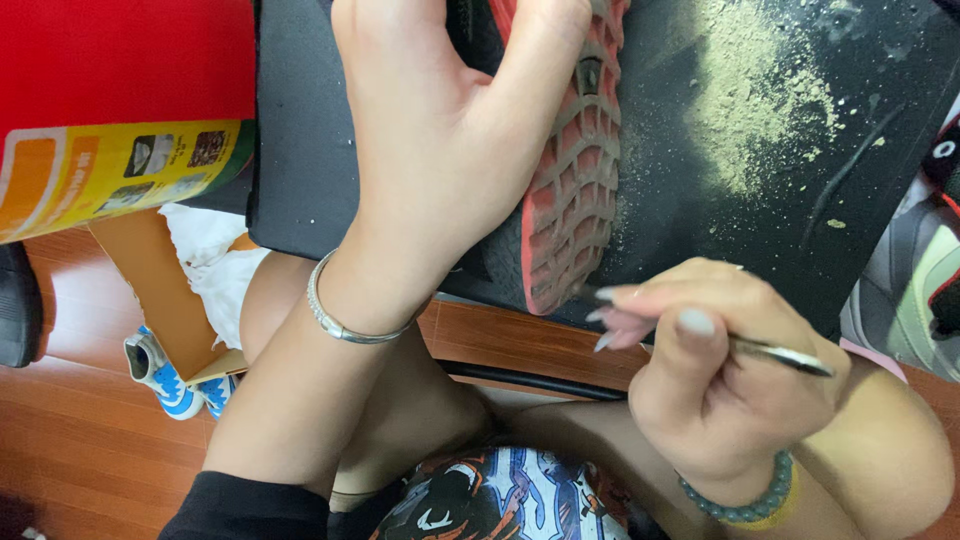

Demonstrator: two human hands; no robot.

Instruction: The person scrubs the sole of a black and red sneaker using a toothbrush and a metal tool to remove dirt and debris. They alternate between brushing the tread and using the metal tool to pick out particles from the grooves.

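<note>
My left hand (440,130) grips a shoe with a red, ridged sole (570,170), turned sole-up on a black mat (300,120). A silver bangle sits on that wrist. My right hand (700,370) is closed around a thin metal pick (785,353), held like a pen, just below and right of the shoe's heel end. The pick's working tip is hidden behind my fingers. A bead bracelet circles the right wrist.
Pale dust (750,90) is scattered on the mat right of the shoe. A red and yellow box (110,110) lies at upper left, an open cardboard box (170,290) with white paper below it. Another shoe (915,280) sits at the right edge; small blue-and-white sneakers (165,375) rest on the wooden floor.
</note>
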